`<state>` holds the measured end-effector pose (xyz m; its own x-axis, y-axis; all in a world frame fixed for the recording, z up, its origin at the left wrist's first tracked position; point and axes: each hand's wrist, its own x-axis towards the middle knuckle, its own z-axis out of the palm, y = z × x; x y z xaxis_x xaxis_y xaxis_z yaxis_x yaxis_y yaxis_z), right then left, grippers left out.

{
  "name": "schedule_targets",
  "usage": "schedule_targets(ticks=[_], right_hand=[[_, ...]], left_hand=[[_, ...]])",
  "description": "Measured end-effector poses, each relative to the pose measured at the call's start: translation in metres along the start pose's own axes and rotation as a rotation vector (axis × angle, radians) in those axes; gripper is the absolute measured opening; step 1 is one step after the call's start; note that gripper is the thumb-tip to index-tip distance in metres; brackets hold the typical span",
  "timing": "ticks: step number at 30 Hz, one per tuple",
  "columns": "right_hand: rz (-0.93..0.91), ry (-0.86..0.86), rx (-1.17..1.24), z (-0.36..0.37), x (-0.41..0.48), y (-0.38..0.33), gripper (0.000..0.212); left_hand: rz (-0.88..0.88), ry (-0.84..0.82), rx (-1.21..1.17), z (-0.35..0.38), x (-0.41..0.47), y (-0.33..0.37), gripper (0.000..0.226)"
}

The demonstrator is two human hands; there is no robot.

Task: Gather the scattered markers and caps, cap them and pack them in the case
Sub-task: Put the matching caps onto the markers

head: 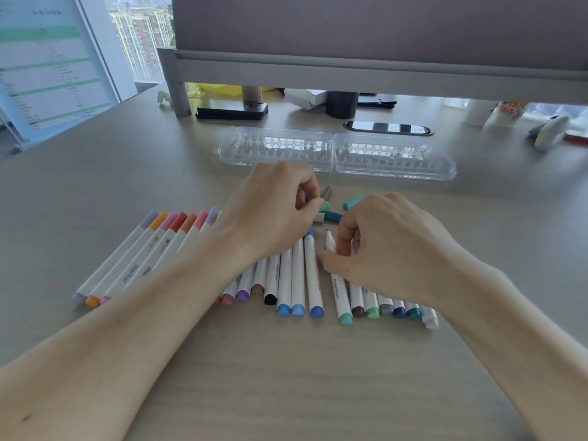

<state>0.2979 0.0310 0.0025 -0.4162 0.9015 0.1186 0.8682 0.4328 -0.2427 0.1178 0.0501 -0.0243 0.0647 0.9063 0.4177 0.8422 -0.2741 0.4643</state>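
Observation:
Several white-barrelled markers (297, 275) lie side by side on the desk, coloured ends toward me; the ones at the left (149, 249) are capped at both ends. My left hand (270, 211) hovers over the row and pinches a small green cap (325, 205). My right hand (381, 246) pinches an uncapped marker (337, 284) with its tip pointing away. Loose caps lie beyond the hands: a teal one (352, 202), a dark teal one (332, 215) and a grey one (326, 191). The clear plastic case (337, 152) lies open behind them.
A grey monitor riser (350, 68) spans the back of the desk, with a phone (232, 109) and a dark cup (342, 105) under it. A cable port (388, 127) sits behind the case. A printed sheet (51, 68) leans at the left.

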Motion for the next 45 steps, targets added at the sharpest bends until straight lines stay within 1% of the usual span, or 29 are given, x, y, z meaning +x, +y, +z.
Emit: schedule_targets(ticks=[3,5,9,13,16,18,21,23,27,31,34,37,39,41,43,45], right_hand=[[0.005,0.013,-0.001,0.002,0.001,-0.002,0.025],[0.023,0.009,0.042,0.002,0.002,-0.002,0.026],[0.113,-0.004,0.286,-0.002,0.008,0.008,0.034],[0.256,0.121,0.610,-0.011,0.020,0.026,0.041],[0.320,0.218,0.747,-0.010,0.025,0.038,0.039],[0.345,0.244,0.822,-0.007,0.029,0.044,0.037],[0.392,0.245,0.855,-0.004,0.031,0.049,0.038],[0.411,0.242,0.855,-0.003,0.032,0.051,0.039],[0.372,0.240,0.866,-0.001,0.033,0.050,0.035],[0.346,0.247,0.868,0.000,0.033,0.050,0.033],[0.352,0.240,0.878,0.000,0.033,0.051,0.034],[0.343,0.233,0.887,0.000,0.031,0.052,0.036],[0.330,0.218,0.897,-0.001,0.029,0.051,0.040],[0.322,0.201,0.902,-0.001,0.028,0.049,0.040],[0.300,0.182,0.891,0.000,0.028,0.047,0.040],[0.265,0.155,0.871,0.001,0.027,0.044,0.040]], left_hand=[[-0.002,-0.008,0.010,0.001,0.000,0.000,0.013],[0.003,0.006,0.012,0.001,0.000,0.001,0.011],[-0.001,0.092,-0.012,-0.003,0.002,0.002,0.008],[-0.006,0.135,-0.019,-0.007,0.002,0.002,0.006],[0.005,0.119,-0.005,-0.008,0.002,0.000,0.008],[0.015,0.101,0.009,-0.007,0.002,-0.001,0.008],[-0.007,0.038,-0.009,-0.004,0.003,0.000,0.006],[-0.026,-0.041,-0.013,-0.001,0.013,0.007,0.008],[-0.033,-0.197,0.035,0.002,0.045,0.032,0.015],[-0.053,-0.332,0.183,0.017,0.067,0.046,0.017],[-0.068,-0.361,0.271,0.026,0.071,0.044,0.019],[-0.063,-0.325,0.157,0.016,0.064,0.040,0.012],[-0.084,-0.246,0.020,-0.001,0.048,0.035,0.011],[-0.117,-0.161,-0.158,-0.016,0.026,0.028,0.004],[-0.135,-0.152,-0.338,-0.026,0.005,0.024,0.003],[-0.148,-0.183,-0.441,-0.029,-0.008,0.020,0.006]])
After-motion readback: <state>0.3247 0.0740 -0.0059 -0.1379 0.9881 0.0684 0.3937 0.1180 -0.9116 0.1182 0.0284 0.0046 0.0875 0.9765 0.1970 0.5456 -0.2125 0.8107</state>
